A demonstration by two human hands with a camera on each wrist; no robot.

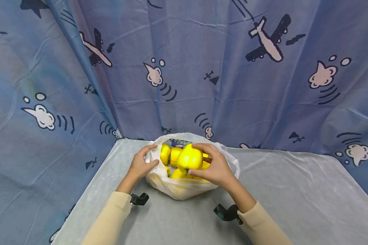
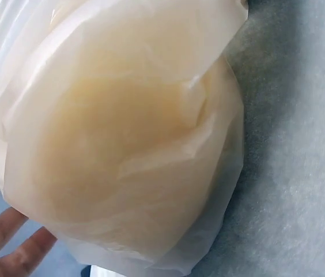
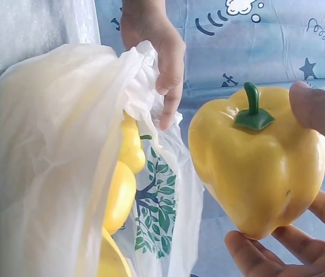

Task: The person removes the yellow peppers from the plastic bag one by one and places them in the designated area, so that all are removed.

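Note:
A white, see-through plastic bag (image 1: 181,192) stands with its mouth open, several yellow bell peppers (image 1: 175,156) inside it. My right hand (image 1: 218,167) grips one yellow bell pepper (image 3: 257,164) between thumb and fingers, over the bag's mouth. Its green stem points toward me in the head view. On the left side, my left hand (image 1: 140,164) holds the bag's rim, thumb and fingers spread along it. Seen from the right wrist, this left hand (image 3: 168,63) has its fingers at the crumpled rim. In the left wrist view the bag wall (image 2: 122,144) hides most of the hand.
The bag rests on a table with a grey cloth (image 1: 294,197), near its back edge. Behind hangs a blue curtain (image 1: 184,68) printed with planes and clouds. A green tree print (image 3: 161,213) shows on the bag's inner side. Black wrist devices (image 1: 226,213) sit at both cuffs.

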